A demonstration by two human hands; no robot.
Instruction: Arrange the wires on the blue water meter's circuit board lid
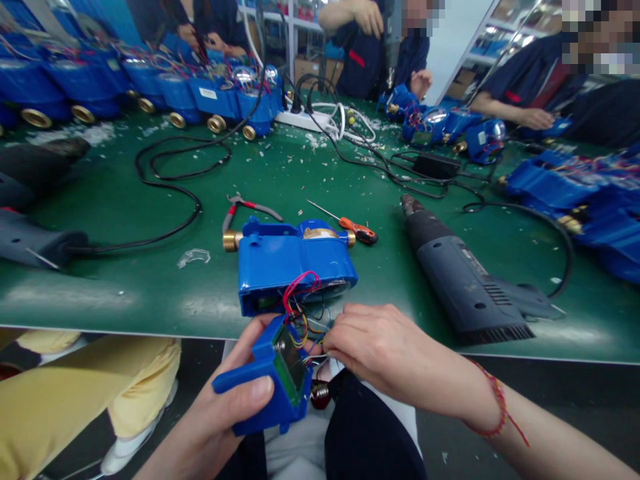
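Observation:
My left hand (235, 400) holds a blue plastic housing (270, 393) tilted at the table's front edge, its green circuit board (293, 363) facing right. The fingers of my right hand (370, 347) are pinched together at thin wires (303, 330) beside the board; the exact wire between them is hard to make out. Red, yellow and black wires run from the housing to a blue meter body (300, 260) with brass ends, which lies on the table just beyond my hands.
Pliers (250, 205) and an orange screwdriver (353, 228) lie behind the meter body. A heat gun (460, 273) is at the right, another (35, 237) at the left. Cables, a power strip (305, 120) and rows of blue meters (185, 97) stand farther back. People work across the green table (125, 287).

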